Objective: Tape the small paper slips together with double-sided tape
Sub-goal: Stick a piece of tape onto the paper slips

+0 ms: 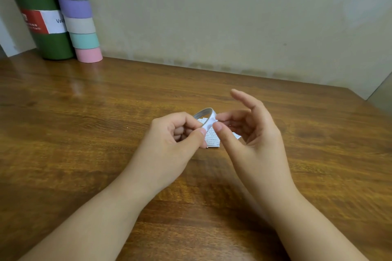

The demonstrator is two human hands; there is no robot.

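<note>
A thin roll of white double-sided tape [207,115] is held just above the wooden table [84,125], at the middle of the view. My left hand [174,137] grips the roll with curled fingers and thumb. My right hand [250,131] pinches the loose tape end at the roll's right side between thumb and a finger, while its other fingers are spread upward. Under both hands lie small white paper slips [212,139] with printed text, partly hidden by my thumbs.
A dark green bottle [40,19] with a red and white label stands at the back left by the wall. Beside it rises a stack of pastel tape rolls [78,15]. The table's right edge [360,95] runs near the far right corner.
</note>
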